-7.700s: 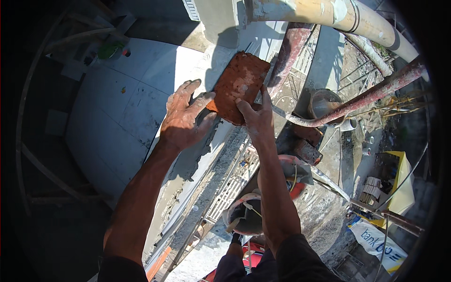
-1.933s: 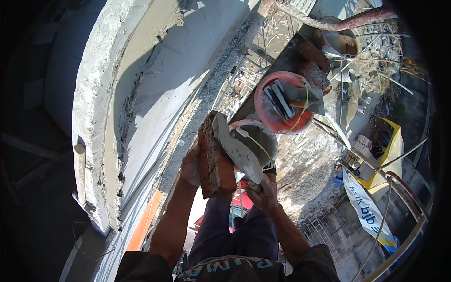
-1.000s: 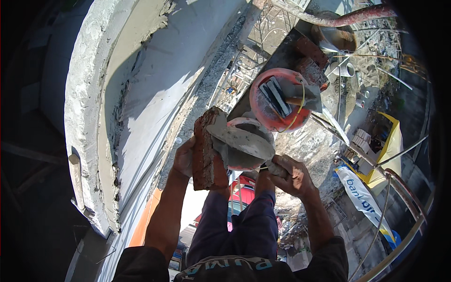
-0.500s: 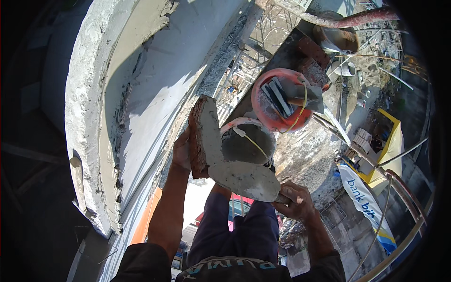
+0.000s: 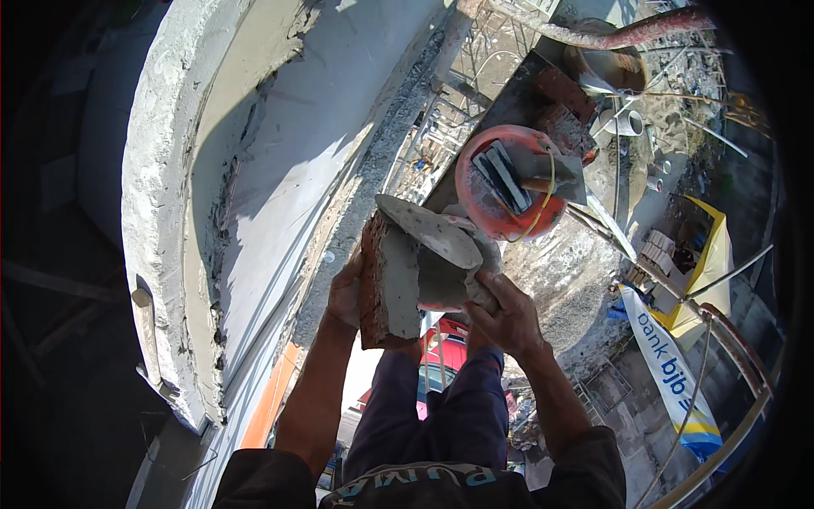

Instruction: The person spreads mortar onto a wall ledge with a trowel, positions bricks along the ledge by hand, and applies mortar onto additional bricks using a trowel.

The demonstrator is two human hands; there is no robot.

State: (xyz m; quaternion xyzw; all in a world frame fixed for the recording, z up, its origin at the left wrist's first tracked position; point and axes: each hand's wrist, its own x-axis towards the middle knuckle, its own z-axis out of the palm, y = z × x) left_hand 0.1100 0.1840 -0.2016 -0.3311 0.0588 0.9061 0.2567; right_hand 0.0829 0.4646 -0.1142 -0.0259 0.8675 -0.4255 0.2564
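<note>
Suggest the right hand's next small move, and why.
Probably have the right hand ease the trowel clear of the brick: grey mortar already coats most of one face, the trowel overlaps only the upper end in view, and the left hand grips the brick.

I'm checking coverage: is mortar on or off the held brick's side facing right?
On: grey mortar spreads over that side of the brick, while reddish clay shows along its left edge, by the left hand.

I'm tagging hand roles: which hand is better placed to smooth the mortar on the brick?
Probably the right hand: it grips the trowel, whose far end is at the upper end of the mortar-coated brick. The left hand is occupied holding the brick from its left side.
</note>
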